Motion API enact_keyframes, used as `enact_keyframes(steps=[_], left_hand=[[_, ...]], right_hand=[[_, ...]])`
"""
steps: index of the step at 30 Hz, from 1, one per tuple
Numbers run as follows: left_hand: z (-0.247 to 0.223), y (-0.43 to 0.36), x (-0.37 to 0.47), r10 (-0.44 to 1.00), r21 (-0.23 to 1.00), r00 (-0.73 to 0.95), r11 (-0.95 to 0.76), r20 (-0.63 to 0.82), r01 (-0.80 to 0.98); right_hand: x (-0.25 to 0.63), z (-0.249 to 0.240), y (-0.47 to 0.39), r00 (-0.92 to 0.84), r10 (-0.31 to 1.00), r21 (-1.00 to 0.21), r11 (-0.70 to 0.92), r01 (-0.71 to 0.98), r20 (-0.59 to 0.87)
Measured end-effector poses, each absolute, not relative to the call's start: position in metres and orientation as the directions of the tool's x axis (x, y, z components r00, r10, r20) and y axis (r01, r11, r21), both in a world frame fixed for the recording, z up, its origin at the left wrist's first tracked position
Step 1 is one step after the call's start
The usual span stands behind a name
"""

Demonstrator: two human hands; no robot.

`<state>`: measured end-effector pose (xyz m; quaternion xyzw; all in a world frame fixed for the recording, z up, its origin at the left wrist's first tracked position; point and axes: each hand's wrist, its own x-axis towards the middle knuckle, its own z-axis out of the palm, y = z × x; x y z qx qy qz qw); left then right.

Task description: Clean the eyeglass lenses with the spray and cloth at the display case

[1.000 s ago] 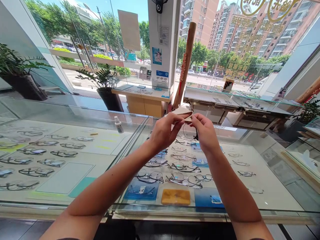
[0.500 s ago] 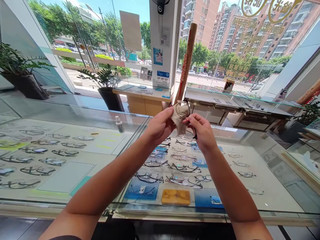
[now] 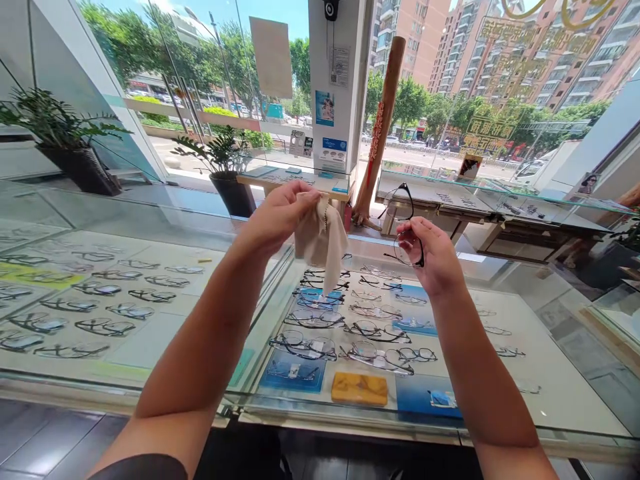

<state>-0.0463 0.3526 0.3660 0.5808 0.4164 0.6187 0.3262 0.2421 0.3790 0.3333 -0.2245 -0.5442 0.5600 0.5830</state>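
Note:
Pinched in my left hand (image 3: 283,217) is a beige cloth (image 3: 323,240), which hangs down in folds above the glass counter. My right hand (image 3: 433,257) grips a pair of dark-framed glasses (image 3: 413,202) near the middle, one lens above the fingers and the other below. A gap separates the cloth from the glasses. Below both hands, rows of glasses (image 3: 377,331) lie inside the display case, with a yellow-brown case (image 3: 359,389) near its front edge.
The glass counter (image 3: 250,403) spans the view, with more glasses (image 3: 105,325) at the left. Beyond it stand potted plants (image 3: 233,190), a wooden post (image 3: 383,127) and further display counters (image 3: 450,200) by the windows.
My hands have moved apart, and the cloth has come off the glasses. My left hand went left and up with the cloth; my right hand went right with the glasses. The white spray bottle is no longer visible.

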Motion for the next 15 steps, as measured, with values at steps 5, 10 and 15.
enact_keyframes(steps=[5,10,15], left_hand=[[0.374,0.346,-0.08,0.895,0.648,-0.123,-0.21,0.429,0.732],[0.359,0.368,-0.112,0.969,0.407,-0.189,0.112,0.156,0.907],[0.322,0.405,-0.148,0.974,0.755,-0.211,0.075,0.085,0.651]], right_hand=[[0.248,0.336,0.375,-0.246,0.889,-0.884,0.282,-0.373,0.387],[0.25,0.338,0.37,-0.288,0.876,-0.894,0.279,-0.352,0.387],[0.248,0.341,0.366,-0.318,0.875,-0.911,0.264,-0.318,0.364]])
